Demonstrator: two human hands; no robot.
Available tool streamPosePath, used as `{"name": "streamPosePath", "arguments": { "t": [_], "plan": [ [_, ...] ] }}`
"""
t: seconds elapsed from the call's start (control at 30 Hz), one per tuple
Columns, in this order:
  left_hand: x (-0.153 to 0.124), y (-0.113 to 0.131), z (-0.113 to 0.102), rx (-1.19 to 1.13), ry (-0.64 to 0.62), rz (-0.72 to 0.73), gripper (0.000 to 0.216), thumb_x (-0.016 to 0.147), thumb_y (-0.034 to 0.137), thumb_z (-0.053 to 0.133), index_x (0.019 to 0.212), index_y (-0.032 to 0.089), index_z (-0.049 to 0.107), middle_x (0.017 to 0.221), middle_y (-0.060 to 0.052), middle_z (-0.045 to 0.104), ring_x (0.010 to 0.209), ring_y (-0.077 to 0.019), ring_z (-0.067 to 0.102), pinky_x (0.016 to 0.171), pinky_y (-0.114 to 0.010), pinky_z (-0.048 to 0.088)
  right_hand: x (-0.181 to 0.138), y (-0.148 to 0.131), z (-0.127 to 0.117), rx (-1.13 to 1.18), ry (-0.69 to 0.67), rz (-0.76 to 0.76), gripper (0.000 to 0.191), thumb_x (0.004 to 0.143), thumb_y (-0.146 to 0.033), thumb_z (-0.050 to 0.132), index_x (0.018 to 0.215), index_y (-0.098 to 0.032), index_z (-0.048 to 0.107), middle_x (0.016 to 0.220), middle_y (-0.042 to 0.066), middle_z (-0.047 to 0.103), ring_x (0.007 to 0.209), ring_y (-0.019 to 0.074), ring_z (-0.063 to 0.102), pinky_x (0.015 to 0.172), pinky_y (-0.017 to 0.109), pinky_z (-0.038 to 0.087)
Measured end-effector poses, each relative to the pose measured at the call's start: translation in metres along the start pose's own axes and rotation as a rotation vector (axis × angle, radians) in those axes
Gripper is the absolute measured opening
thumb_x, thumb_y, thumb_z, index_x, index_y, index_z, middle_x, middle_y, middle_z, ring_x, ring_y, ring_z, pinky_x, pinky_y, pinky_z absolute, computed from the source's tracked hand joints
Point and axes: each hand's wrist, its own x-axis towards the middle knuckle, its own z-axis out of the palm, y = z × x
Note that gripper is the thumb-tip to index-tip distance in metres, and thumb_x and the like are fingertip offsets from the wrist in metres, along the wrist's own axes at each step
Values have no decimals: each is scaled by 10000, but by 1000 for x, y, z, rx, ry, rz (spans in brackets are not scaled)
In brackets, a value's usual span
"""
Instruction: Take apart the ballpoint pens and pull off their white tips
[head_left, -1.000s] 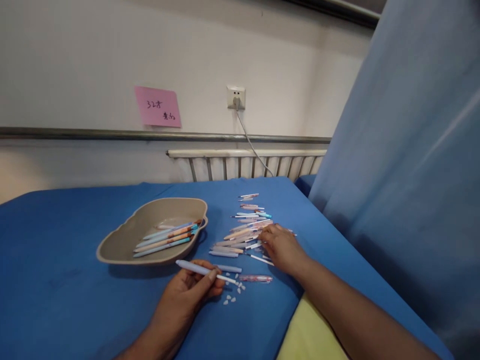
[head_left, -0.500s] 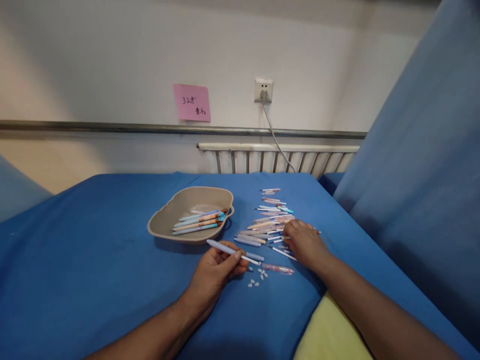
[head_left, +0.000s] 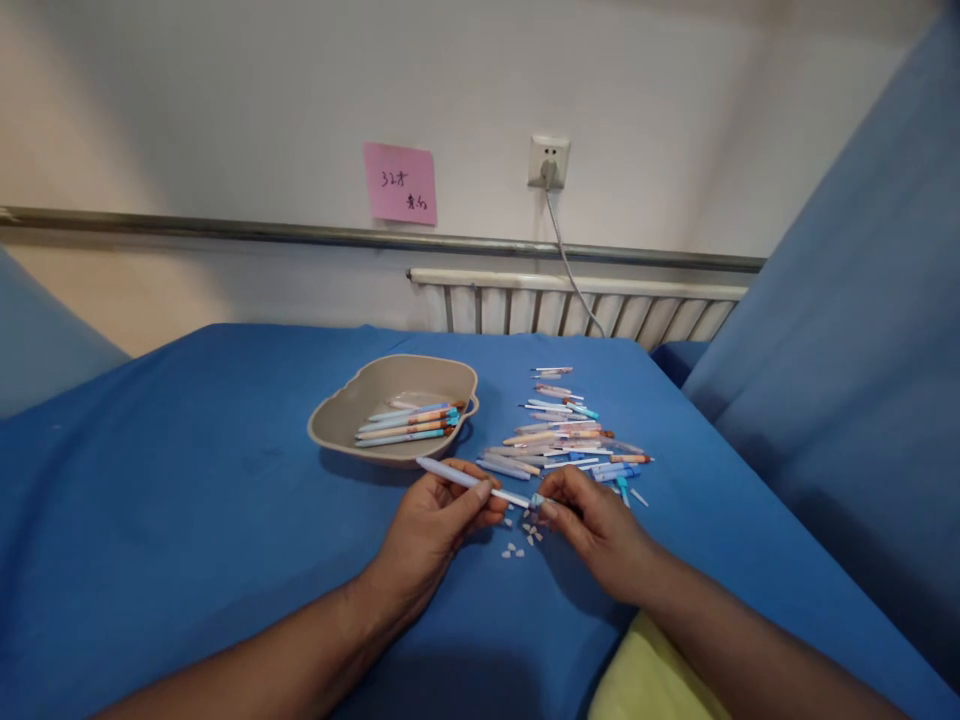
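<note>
My left hand [head_left: 439, 525] is closed round a pale lilac pen barrel [head_left: 454, 474], with a thin white refill sticking out of its right end. My right hand [head_left: 592, 522] pinches a small light-blue pen part [head_left: 538, 499] at the tip of that refill. Both hands hover low over the blue cloth [head_left: 187, 500]. Several tiny white bits [head_left: 521, 540] lie just below the hands. A pile of loose pen barrels and refills [head_left: 566, 440] lies beyond my right hand. A beige tray [head_left: 352, 420] with several assembled pens [head_left: 409, 422] sits to the left of the pile.
A pink note [head_left: 400, 183] is stuck on the wall. A wall socket [head_left: 548, 162] has a grey cable running down behind a white radiator [head_left: 577, 305]. Blue fabric [head_left: 847, 330] rises on the right. Something yellow [head_left: 652, 675] lies under my right forearm.
My right hand left the pile of pen parts and came left to the refill tip with a small blue part. The view shifted left; my left hand kept holding the barrel.
</note>
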Motion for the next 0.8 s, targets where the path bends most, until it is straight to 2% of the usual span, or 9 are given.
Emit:
{"name": "streamPosePath", "arguments": {
  "t": [0.27,0.47,0.6,0.8],
  "plan": [
    [-2,-6,1,54,-69,14,265,644,237,789,808,148,601,681,8,667,618,-121,638,616,-219,513,-2,-3,3,33,-25,-21,43,885,-199,493,896,-195,534,774,-13,577,707,128,507,635,244,379],
    [-6,-14,-2,133,-238,6,258,691,293,754,880,141,666,729,-34,678,605,-130,590,579,-235,458,-5,-10,11,411,-81,33,75,907,-257,490,907,-185,509,805,8,606,756,137,556,707,277,439],
    [-8,-15,-6,153,-237,9,288,749,360,691,944,148,685,692,-31,649,589,-129,559,571,-239,435,-6,-13,13,475,-35,65,85,877,-260,542,896,-191,495,827,6,608,793,144,562,736,291,432],
    [-7,-15,-3,162,-198,113,198,705,265,742,845,165,643,659,8,626,606,-120,551,599,-232,437,-8,-15,13,417,1,59,31,848,-184,552,854,-194,524,806,-10,617,778,133,582,712,261,432]
  ]
}}
